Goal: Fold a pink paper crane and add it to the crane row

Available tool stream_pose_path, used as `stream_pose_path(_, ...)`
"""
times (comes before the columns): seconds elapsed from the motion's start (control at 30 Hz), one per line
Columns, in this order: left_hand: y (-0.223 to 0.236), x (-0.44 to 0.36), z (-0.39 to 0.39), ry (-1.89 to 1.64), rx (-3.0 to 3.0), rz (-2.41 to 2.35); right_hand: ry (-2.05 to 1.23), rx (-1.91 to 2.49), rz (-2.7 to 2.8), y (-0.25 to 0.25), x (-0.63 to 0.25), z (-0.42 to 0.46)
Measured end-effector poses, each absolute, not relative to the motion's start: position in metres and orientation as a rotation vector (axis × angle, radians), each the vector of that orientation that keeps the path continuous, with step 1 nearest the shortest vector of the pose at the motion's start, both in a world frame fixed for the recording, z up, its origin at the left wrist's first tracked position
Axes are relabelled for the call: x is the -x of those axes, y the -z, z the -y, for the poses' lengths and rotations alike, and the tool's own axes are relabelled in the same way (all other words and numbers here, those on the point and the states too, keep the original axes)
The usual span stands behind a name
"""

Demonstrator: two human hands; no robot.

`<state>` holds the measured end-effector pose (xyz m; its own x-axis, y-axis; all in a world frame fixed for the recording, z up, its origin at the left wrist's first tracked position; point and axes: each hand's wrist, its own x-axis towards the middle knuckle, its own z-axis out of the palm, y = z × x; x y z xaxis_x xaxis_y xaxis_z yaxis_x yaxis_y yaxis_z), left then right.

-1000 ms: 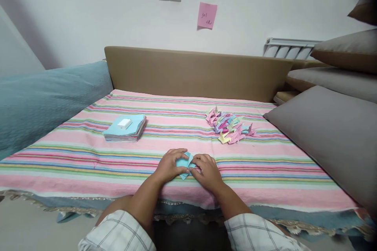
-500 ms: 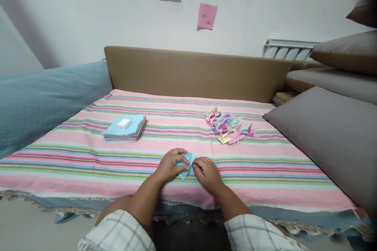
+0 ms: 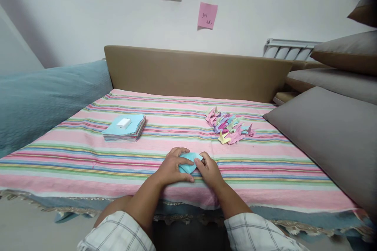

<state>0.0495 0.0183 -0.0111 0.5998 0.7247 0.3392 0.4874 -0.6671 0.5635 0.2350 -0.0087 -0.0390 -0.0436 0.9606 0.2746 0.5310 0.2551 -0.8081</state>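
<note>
Blue paper piece (image 3: 188, 162), part-folded, lies on the striped cloth (image 3: 88, 157) near its front edge, w/ left hand (image 3: 171, 168) & right hand (image 3: 209, 170) curled round it, fingertips pinching; looks light, thin, crease-prone, prob. best gripped at edges.
</note>
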Motion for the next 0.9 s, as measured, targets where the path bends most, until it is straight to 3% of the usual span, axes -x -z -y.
stream_pose_path(0.9, 0.0171, -0.0498, -0.0143, -0.888, -2.510, -0.994, -0.719, 1.437, 1.568, 0.0439, -0.2332, 0.0021)
